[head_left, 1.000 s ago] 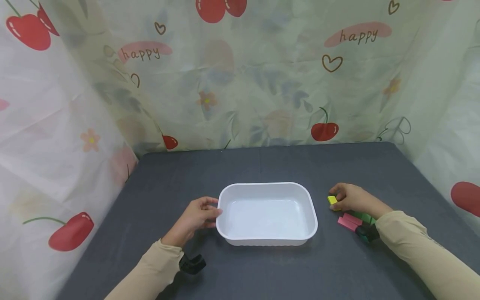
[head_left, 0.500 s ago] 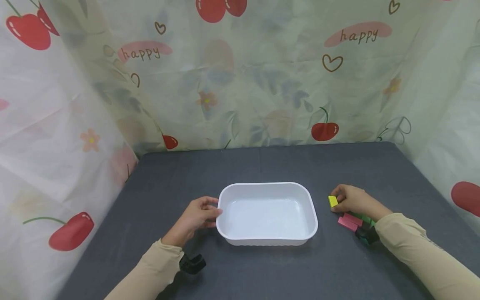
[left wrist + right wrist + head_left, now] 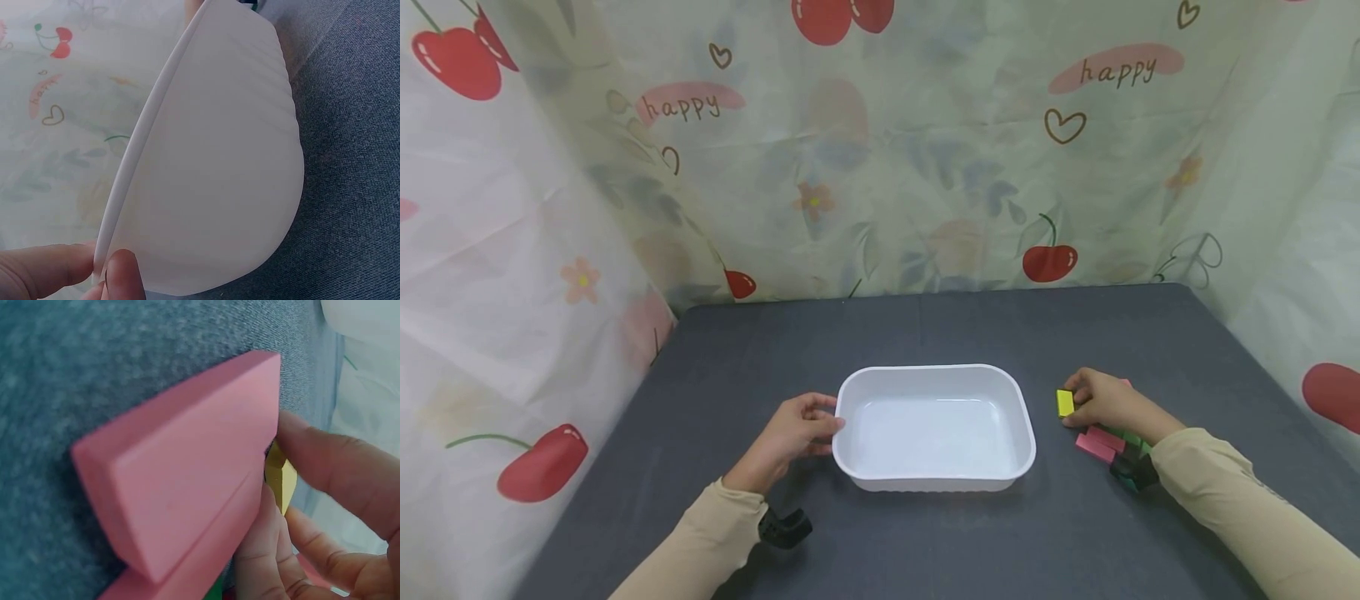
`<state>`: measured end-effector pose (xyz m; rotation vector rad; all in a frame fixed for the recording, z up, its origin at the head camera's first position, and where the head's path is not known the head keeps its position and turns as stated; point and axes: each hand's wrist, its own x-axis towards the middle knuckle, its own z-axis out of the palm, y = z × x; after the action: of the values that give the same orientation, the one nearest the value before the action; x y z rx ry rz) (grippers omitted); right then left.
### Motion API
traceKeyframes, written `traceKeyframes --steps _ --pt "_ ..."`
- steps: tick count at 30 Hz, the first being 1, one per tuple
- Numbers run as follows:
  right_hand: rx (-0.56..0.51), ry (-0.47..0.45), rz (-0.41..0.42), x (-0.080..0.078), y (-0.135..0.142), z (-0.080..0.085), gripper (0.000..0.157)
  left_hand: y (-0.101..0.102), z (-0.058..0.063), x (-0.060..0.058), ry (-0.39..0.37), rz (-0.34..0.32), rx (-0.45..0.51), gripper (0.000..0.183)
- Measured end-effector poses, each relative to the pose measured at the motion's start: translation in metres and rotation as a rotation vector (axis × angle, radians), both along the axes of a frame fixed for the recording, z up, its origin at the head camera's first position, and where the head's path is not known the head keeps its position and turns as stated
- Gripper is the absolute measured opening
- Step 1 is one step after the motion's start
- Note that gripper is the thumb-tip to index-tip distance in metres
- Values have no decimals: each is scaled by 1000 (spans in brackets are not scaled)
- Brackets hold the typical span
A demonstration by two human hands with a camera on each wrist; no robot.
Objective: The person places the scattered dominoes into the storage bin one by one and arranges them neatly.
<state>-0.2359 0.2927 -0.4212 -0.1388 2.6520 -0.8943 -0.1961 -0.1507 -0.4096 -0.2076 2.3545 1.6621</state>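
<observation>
A white rectangular tub (image 3: 934, 433) with rounded corners stands mid-table in the head view, nothing in it. My left hand (image 3: 795, 427) holds its left rim; the left wrist view shows a thumb and finger (image 3: 47, 267) pinching that rim (image 3: 134, 150). To the right of the tub, my right hand (image 3: 1101, 397) pinches a small yellow block (image 3: 1065, 403) between thumb and fingers, low over the table. In the right wrist view the yellow block (image 3: 282, 475) is partly hidden behind a large-looking pink block (image 3: 194, 456) and the fingers.
Two pink blocks (image 3: 1099, 444) lie side by side below the right hand. Green blocks (image 3: 1135, 439) show partly under the right wrist, and a pink sliver (image 3: 1126, 382) peeks out behind the hand. Dark cloth covers the table (image 3: 880, 550); a printed curtain (image 3: 910, 167) hangs behind.
The yellow block has turned in my right fingers and now faces more upright. The right hand has shifted very slightly. My left hand and the tub stay still.
</observation>
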Motion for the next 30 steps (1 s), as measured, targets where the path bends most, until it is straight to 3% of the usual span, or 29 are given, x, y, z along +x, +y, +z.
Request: traceKeyframes --steps 11,17,30 --pt "20 10 -4 0 0 1 54 -1 -1 0 2 -10 -4 39" --pt "27 -23 -45 -1 -4 4 54 -1 -1 0 11 -18 -2 37" --pt "31 54 -24 -1 -21 28 58 -2 -2 -1 10 -22 10 36"
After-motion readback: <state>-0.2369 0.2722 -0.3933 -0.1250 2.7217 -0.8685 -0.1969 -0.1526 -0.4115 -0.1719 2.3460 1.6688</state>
